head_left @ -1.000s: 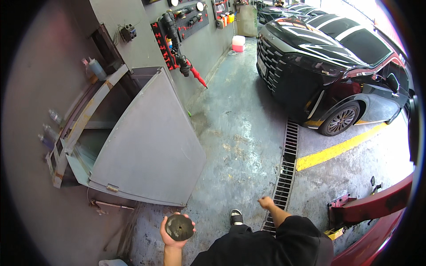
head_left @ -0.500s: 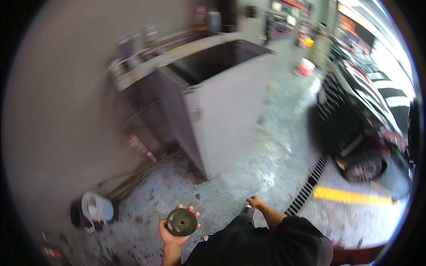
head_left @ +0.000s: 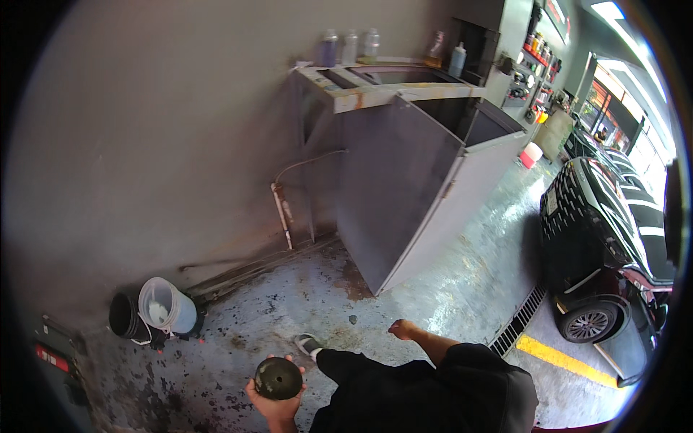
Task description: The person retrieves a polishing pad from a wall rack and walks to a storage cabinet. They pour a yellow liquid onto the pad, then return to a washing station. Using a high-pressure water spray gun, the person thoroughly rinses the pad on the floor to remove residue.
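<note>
Left hand [head_left: 271, 407] is pointing forward, fingers cupping a dark disc [head_left: 279, 379]. Right hand [head_left: 404, 330] is pointing inward; finger spacing is indistinct.

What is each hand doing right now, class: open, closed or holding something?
Left hand: holding a dark round disc.
Right hand: nothing visible in it; whether open or closed cannot be told.

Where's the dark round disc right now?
In the head view, the dark round disc sits low and left of centre, held in the left hand, below and left of the shoe.
</note>
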Motion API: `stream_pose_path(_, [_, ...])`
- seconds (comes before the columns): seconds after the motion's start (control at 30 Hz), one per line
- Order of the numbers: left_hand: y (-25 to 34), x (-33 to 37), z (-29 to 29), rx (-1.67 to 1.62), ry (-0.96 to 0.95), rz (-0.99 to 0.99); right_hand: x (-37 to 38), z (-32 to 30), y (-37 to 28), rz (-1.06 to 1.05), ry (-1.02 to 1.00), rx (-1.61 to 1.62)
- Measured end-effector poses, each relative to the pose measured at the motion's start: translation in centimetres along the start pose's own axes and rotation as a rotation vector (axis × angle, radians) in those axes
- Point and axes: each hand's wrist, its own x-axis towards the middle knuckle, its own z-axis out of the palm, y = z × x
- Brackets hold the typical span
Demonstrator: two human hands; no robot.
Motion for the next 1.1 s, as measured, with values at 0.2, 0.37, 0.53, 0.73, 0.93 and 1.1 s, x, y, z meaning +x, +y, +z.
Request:
stream_pose_path(0.2, [12.9,0.4,-1.0,0.088,0.095,0.248,11.9,4.9,-9.1,0.218,-0.443,-0.485])
stream_pose_path(0.37, [23.1,-2.6,-1.6,-0.010,0.333,0.513,18.8,10.7,-33.3,-0.097,-0.455,-0.159])
stream_pose_path(0.53, [31.3,-8.2,-4.8,-0.148,0.280,0.825,19.0,18.5,-65.6,-0.656,-0.591,0.027])
stream_pose_path(0.73, [38.3,-13.9,-8.5,-0.464,0.591,0.985,12.6,29.7,-87.9,-0.840,-0.725,-0.086])
stream_pose_path(0.93, [50.4,-21.3,-12.0,-0.419,0.462,1.053,6.9,39.5,-89.5,-0.903,-0.754,-0.210])
stream_pose_path(1.1, [62.5,-28.2,-13.2,-0.295,0.329,0.966,4.1,42.0,-83.6,-0.683,-0.630,-0.567])
